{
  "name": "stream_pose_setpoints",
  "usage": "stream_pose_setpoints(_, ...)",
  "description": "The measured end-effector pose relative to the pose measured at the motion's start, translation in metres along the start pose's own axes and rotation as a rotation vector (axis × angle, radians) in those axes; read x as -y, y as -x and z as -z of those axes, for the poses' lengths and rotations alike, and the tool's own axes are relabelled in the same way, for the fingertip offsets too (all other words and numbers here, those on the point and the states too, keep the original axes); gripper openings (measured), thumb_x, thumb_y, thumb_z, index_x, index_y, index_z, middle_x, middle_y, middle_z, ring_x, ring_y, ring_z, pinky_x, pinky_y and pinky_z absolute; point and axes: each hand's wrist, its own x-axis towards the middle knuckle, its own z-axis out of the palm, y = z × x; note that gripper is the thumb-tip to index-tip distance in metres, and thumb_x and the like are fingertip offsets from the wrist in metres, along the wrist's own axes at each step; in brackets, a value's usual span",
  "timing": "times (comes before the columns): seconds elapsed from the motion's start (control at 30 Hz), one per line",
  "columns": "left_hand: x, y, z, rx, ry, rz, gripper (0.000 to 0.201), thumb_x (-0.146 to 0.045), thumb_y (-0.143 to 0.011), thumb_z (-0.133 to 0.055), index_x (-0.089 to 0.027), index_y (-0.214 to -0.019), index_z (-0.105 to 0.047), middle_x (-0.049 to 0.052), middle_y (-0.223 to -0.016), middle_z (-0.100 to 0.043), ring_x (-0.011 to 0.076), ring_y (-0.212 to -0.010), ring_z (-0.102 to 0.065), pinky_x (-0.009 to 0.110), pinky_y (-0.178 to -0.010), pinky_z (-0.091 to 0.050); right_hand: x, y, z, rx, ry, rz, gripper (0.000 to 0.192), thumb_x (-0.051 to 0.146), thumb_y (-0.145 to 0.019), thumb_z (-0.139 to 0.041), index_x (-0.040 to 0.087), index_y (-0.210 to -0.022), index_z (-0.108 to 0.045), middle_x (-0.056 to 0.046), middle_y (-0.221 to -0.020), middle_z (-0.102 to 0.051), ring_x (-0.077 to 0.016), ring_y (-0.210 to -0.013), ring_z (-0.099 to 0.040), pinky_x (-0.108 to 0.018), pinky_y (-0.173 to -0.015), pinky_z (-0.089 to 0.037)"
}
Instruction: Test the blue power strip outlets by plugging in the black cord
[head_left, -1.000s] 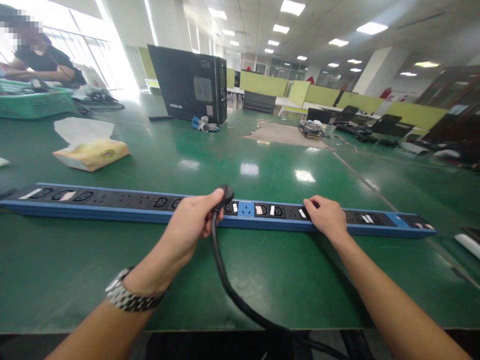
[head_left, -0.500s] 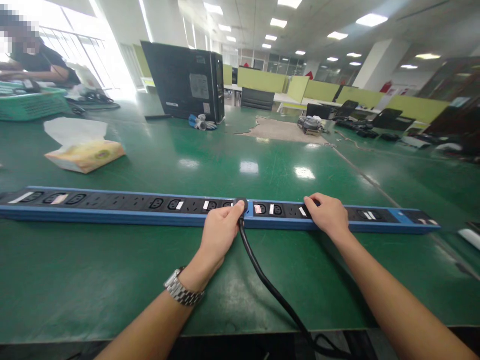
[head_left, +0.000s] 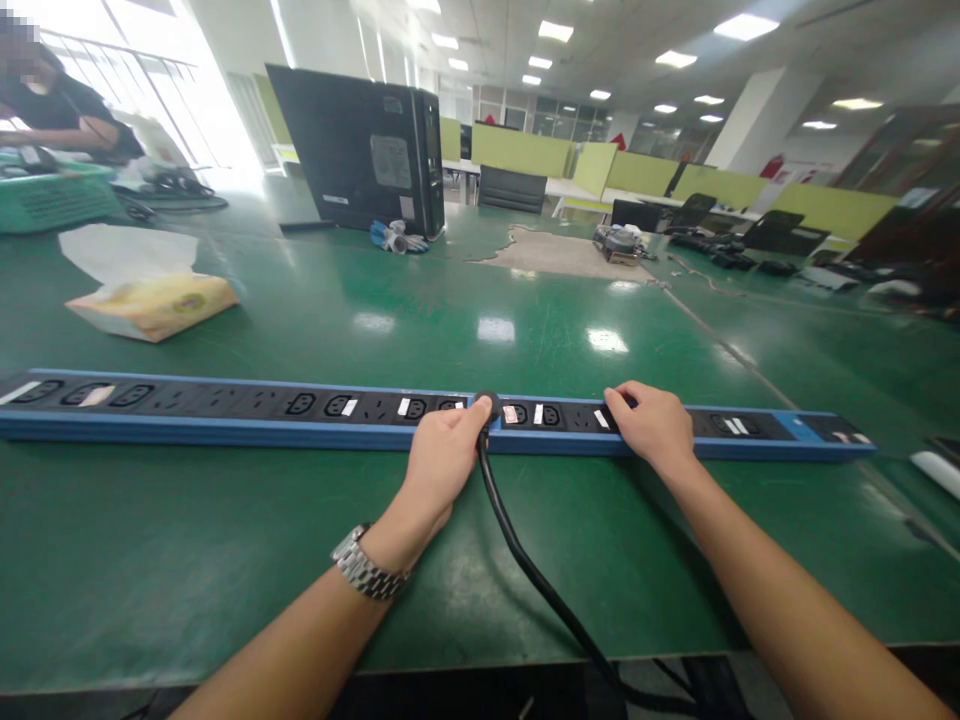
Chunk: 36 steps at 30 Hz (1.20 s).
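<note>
A long blue power strip (head_left: 247, 432) with a black socket face lies across the table, its row holding several outlets and white stickers. My left hand (head_left: 444, 447), with a metal watch on the wrist, is closed on a black plug (head_left: 487, 403) at the strip's blue middle section. The plug's head sits against the strip; how deep it goes is hidden. From it a thick black cable (head_left: 529, 568) runs down over the table's front edge. My right hand (head_left: 658, 428) is closed over the strip to the right of the plug, thumb and fingers gripping it; the fingertips are partly hidden.
On the green table (head_left: 300, 570) stand a tissue pack (head_left: 157, 305) at left and a black computer tower (head_left: 352, 150) with gloves (head_left: 397, 237) beside it. A person (head_left: 67, 110) is by a green basket (head_left: 60, 195) at far left. A small device (head_left: 622, 243) sits farther back.
The view has shifted slightly, so the surroundings sit a little farther left. Both hands keep their places on the plug and the strip.
</note>
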Motion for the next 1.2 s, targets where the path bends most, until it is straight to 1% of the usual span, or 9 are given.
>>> stream_pose_setpoints(0.1, 0.003, -0.006, 0.003, -0.022, -0.097, -0.059, 0.05, -0.056, -0.079, -0.054, -0.02, -0.048, -0.04, -0.004, -0.044, -0.033, 0.0078, -0.042, -0.029, 0.024, -0.042, -0.018, 0.0, 0.0, -0.001, -0.007, -0.005, 0.003, 0.039, 0.051, -0.085, -0.044, 0.028, -0.09, -0.076, -0.004, -0.09, -0.074, -0.0212, -0.081, -0.063, -0.029, -0.063, -0.037)
stream_pose_setpoints(0.33, -0.008, -0.01, 0.014, 0.075, -0.291, -0.074, 0.052, -0.058, -0.081, -0.049, -0.02, -0.047, -0.037, -0.005, -0.041, -0.032, 0.0083, -0.04, -0.029, 0.024, -0.042, -0.017, -0.001, 0.0, -0.001, -0.003, 0.007, 0.02, 0.041, 0.051, -0.086, -0.043, 0.028, -0.092, -0.075, -0.004, -0.092, -0.074, -0.0213, -0.082, -0.064, -0.029, -0.062, -0.036)
stream_pose_setpoints(0.57, -0.018, -0.019, 0.022, 0.245, -0.298, 0.008, 0.051, -0.057, -0.078, -0.053, -0.021, -0.047, -0.035, -0.007, -0.039, -0.029, 0.0062, -0.036, -0.026, 0.022, -0.039, -0.016, 0.001, 0.0, 0.001, 0.008, 0.001, 0.019, 0.04, 0.05, -0.086, -0.042, 0.028, -0.091, -0.075, -0.004, -0.092, -0.074, -0.0223, -0.084, -0.065, -0.029, -0.062, -0.037)
stream_pose_setpoints(0.63, -0.019, -0.02, 0.024, 0.279, -0.318, 0.01, 0.051, -0.056, -0.078, -0.054, -0.02, -0.047, -0.037, -0.007, -0.039, -0.03, 0.0056, -0.036, -0.026, 0.021, -0.039, -0.016, 0.001, 0.0, 0.001, 0.009, 0.004, 0.022, 0.041, 0.05, -0.086, -0.042, 0.028, -0.091, -0.075, -0.004, -0.093, -0.074, -0.0222, -0.084, -0.065, -0.029, -0.062, -0.037)
stream_pose_setpoints(0.7, -0.021, -0.019, 0.024, 0.296, -0.276, 0.04, 0.049, -0.054, -0.08, -0.053, -0.02, -0.047, -0.037, -0.007, -0.039, -0.03, 0.0054, -0.035, -0.026, 0.021, -0.038, -0.017, 0.0, 0.0, 0.001, 0.011, 0.01, 0.022, 0.041, 0.05, -0.087, -0.041, 0.028, -0.091, -0.075, -0.004, -0.094, -0.074, -0.0222, -0.085, -0.065, -0.029, -0.063, -0.038)
stream_pose_setpoints(0.8, -0.026, -0.015, 0.021, 0.279, -0.197, 0.101, 0.048, -0.048, -0.083, -0.051, -0.021, -0.046, -0.036, -0.008, -0.036, -0.028, 0.0052, -0.032, -0.025, 0.021, -0.037, -0.019, 0.0, -0.001, 0.0, 0.016, 0.021, 0.026, 0.041, 0.051, -0.087, -0.041, 0.028, -0.091, -0.075, -0.004, -0.093, -0.074, -0.0228, -0.085, -0.065, -0.029, -0.064, -0.038)
stream_pose_setpoints(0.97, -0.032, -0.014, 0.015, 0.22, -0.205, 0.159, 0.05, -0.044, -0.083, -0.053, -0.019, -0.042, -0.039, -0.006, -0.032, -0.031, 0.0055, -0.029, -0.027, 0.022, -0.036, -0.018, 0.0, 0.0, 0.001, 0.017, 0.017, 0.017, 0.041, 0.051, -0.087, -0.041, 0.028, -0.091, -0.075, -0.004, -0.093, -0.074, -0.0231, -0.085, -0.065, -0.029, -0.063, -0.038)
stream_pose_setpoints(1.07, -0.024, -0.013, 0.011, 0.199, -0.186, 0.179, 0.051, -0.046, -0.085, -0.049, -0.02, -0.043, -0.037, -0.006, -0.033, -0.031, 0.0063, -0.029, -0.028, 0.022, -0.035, -0.019, 0.0, 0.0, 0.001, 0.017, 0.015, 0.018, 0.041, 0.05, -0.087, -0.041, 0.028, -0.091, -0.075, -0.005, -0.093, -0.074, -0.0231, -0.085, -0.065, -0.029, -0.062, -0.037)
stream_pose_setpoints(1.2, -0.008, -0.01, 0.009, 0.156, -0.225, 0.095, 0.052, -0.053, -0.083, -0.051, -0.02, -0.045, -0.037, -0.005, -0.035, -0.036, 0.0068, -0.031, -0.033, 0.021, -0.036, -0.022, -0.001, -0.001, 0.0, 0.012, 0.008, 0.02, 0.04, 0.051, -0.087, -0.042, 0.029, -0.09, -0.075, -0.004, -0.093, -0.074, -0.0231, -0.084, -0.065, -0.029, -0.062, -0.037)
